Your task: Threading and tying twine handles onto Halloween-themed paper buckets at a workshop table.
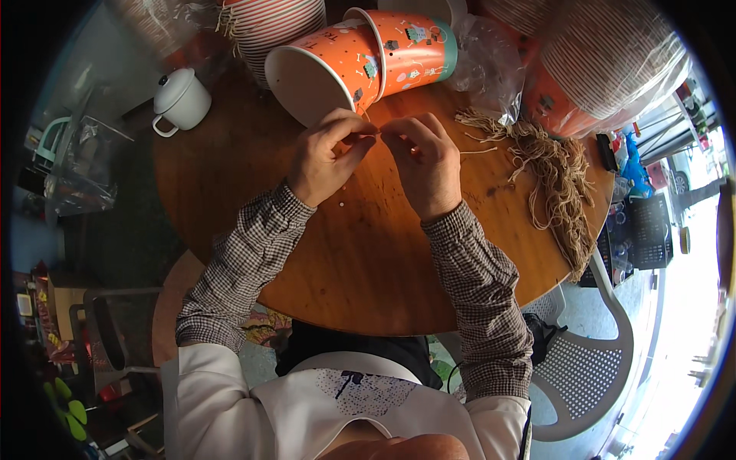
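My left hand [326,159] and my right hand [425,162] meet over the table, both closed in a fingertip pinch. Between them is a thin tan string [479,152], and a loose length of it trails out to the right of my right hand. The exact spot where the fingertips grip it is too small to make out. Just beyond my hands, an orange paper bucket [318,65] lies on its side with its white mouth toward me. It is nested with a second orange bucket [414,52] with a green base. A bundle of tan strings [556,169] spreads over the table's right side.
Stacked paper buckets [272,27] stand at the back, and more in clear plastic [606,65] fill the far right. A white lidded enamel mug [182,101] sits at the far left of the round wooden table [345,268]. A grey chair [586,376] is at the right.
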{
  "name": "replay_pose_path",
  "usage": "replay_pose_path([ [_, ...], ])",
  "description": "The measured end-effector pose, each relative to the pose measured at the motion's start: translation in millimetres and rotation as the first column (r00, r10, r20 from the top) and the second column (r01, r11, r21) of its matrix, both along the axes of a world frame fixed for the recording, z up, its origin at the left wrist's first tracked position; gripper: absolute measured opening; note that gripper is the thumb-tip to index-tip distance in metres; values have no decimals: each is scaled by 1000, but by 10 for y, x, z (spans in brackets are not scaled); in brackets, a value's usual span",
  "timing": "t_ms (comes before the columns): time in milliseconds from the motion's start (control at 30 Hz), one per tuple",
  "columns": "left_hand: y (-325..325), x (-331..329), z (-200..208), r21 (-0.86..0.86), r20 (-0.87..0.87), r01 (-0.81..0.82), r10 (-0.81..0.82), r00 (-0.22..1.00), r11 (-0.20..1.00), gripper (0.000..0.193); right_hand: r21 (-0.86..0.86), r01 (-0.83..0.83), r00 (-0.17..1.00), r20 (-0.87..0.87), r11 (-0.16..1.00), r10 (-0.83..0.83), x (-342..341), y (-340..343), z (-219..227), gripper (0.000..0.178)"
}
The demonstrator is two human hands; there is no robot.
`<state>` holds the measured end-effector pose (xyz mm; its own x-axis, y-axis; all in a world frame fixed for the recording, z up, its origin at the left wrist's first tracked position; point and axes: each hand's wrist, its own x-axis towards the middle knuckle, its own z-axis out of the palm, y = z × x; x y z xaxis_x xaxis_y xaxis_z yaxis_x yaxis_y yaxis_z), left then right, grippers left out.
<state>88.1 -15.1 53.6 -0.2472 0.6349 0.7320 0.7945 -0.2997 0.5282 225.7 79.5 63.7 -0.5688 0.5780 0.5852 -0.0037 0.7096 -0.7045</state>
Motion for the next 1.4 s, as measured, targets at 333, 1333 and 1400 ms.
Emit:
replay_pose_path([
  [333, -64, -24, -12, -69, 651, 237, -136, 747, 969, 13, -440, -90, 993, -108, 894, 47, 23, 199, -108, 15],
  [1333, -48, -82, 48, 41, 166, -67, 60, 984, 997, 18, -264, -100, 928, -372, 959, -5, 73, 39, 48, 6],
  [1400, -56, -93, 75, 100, 89, -58, 49, 995, 993, 18, -62, -14, 951, -309, 998, -6, 94, 84, 86, 8],
])
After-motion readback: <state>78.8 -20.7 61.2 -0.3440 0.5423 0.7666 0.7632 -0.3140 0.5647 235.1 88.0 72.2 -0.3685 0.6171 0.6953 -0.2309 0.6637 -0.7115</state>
